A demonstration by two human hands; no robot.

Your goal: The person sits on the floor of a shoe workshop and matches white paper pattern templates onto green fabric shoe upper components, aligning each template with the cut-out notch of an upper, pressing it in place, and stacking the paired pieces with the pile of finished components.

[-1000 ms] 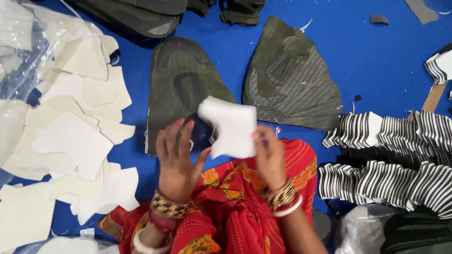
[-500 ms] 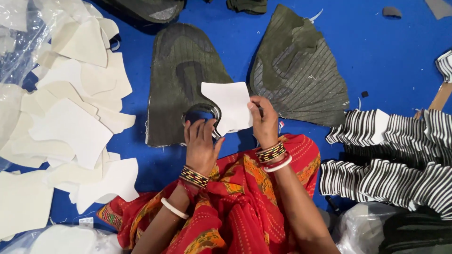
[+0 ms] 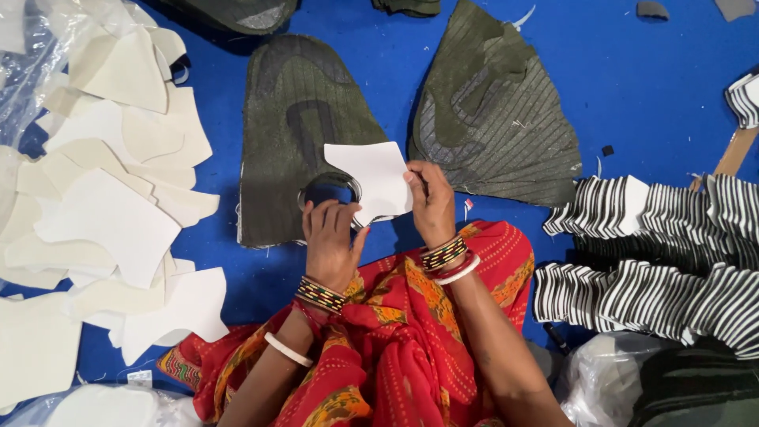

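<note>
My right hand (image 3: 431, 202) pinches the right edge of a white shaped foam piece (image 3: 371, 175), holding it over the lower part of a dark olive knitted shoe-upper panel (image 3: 296, 119) that lies flat on the blue floor. My left hand (image 3: 330, 241) rests with its fingers on the lower left edge of the same white piece, beside the panel's oval opening. A second olive panel (image 3: 494, 119) lies just to the right. Both wrists carry bangles.
A heap of white foam cut-outs (image 3: 111, 213) covers the left side, with clear plastic (image 3: 32, 55) at the top left. Stacks of black-and-white striped pieces (image 3: 656, 253) lie on the right. More olive fabric (image 3: 237, 12) sits at the top; a plastic bag (image 3: 609, 375) lies bottom right.
The white piece has moved from in front of my lap forward onto the olive panel. Both hands reached forward with it, and my left hand went from spread beside it to touching its edge.
</note>
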